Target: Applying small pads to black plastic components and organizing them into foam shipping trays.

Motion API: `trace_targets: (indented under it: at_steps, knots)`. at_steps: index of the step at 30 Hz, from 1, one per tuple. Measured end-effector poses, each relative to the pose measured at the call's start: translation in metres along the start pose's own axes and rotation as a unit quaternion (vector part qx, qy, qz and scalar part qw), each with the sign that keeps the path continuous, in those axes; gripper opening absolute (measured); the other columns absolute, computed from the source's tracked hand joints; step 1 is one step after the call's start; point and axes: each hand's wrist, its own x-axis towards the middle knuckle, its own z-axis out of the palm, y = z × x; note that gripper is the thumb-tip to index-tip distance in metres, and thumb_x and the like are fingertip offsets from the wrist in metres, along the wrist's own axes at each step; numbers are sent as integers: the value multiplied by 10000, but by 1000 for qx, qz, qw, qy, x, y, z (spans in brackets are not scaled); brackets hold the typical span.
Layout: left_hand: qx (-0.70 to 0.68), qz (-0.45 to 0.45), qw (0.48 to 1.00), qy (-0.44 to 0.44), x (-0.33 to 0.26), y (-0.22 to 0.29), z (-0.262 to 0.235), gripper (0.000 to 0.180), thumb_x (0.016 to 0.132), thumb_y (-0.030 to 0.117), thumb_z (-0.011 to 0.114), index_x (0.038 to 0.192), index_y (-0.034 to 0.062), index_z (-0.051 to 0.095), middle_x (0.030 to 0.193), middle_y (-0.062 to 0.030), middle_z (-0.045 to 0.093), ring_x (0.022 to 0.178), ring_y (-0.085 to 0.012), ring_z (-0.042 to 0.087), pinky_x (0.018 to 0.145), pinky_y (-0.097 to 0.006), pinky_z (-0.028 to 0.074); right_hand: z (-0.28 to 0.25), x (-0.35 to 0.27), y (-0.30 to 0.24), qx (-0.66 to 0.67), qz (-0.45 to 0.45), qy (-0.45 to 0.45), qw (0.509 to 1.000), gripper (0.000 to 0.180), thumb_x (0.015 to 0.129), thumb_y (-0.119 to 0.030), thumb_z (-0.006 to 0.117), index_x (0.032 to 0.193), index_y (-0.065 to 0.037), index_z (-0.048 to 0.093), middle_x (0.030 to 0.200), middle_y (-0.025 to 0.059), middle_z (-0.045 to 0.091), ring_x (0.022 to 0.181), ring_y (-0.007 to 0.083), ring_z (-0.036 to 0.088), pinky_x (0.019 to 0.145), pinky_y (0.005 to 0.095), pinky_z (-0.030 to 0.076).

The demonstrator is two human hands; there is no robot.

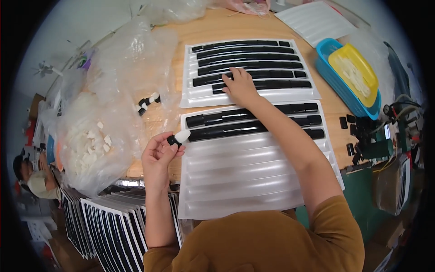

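Beside the left hand [157,154], plastic bags [108,113] crowd the ribbed trays [244,181].

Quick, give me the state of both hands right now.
Left hand: closed, pinching a small black-and-white part at the fingertips.
Right hand: open, fingers resting on black strips in the far tray, gripping nothing.

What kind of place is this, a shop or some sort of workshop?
Probably a small assembly workshop: ribbed white trays filled with rows of black parts, bags of white caps, and stacked filled trays beside the bench.
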Motion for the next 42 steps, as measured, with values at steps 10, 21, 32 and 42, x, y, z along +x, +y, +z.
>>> trace_targets:
  at_steps: [10, 21, 32, 42]
  knots:
    - [-60, -3, 997, 50, -7, -19, -14, 364, 851, -50, 641, 1207, -49, 560, 955, -82, 662, 855, -163, 678, 770, -250, 564, -19, 4, -19, 108, 37, -127, 985, 339, 720, -69, 741, 1042, -79, 637, 1041, 107, 636, 1063, 264, 567, 1009, 432, 378]
    - [-51, 16, 998, -35, -12, -5, 5, 378, 814, -113, 670, 1182, -41, 624, 1011, -96, 687, 897, -105, 651, 791, -200, 519, -154, -41, -82, 594, 141, -310, 729, 233, 947, -60, 556, 1175, -12, 561, 914, 14, 613, 780, 71, 587, 720, 216, 471]
    - [7, -25, 993, -118, -25, 5, 28, 348, 799, -131, 667, 1132, -29, 656, 872, -37, 665, 791, -83, 636, 695, -191, 505, -179, -55, -97, 495, 56, -302, 813, 223, 917, -42, 583, 1137, -5, 601, 853, 61, 648, 711, 116, 622, 649, 248, 506]
    - [91, 18, 985, -145, -31, 15, 24, 363, 783, -147, 675, 1126, -30, 656, 902, -46, 652, 798, -98, 643, 704, -206, 509, -185, -54, -106, 441, -52, -238, 864, 205, 896, -18, 612, 1100, -2, 624, 861, 75, 654, 689, 132, 620, 640, 254, 506]
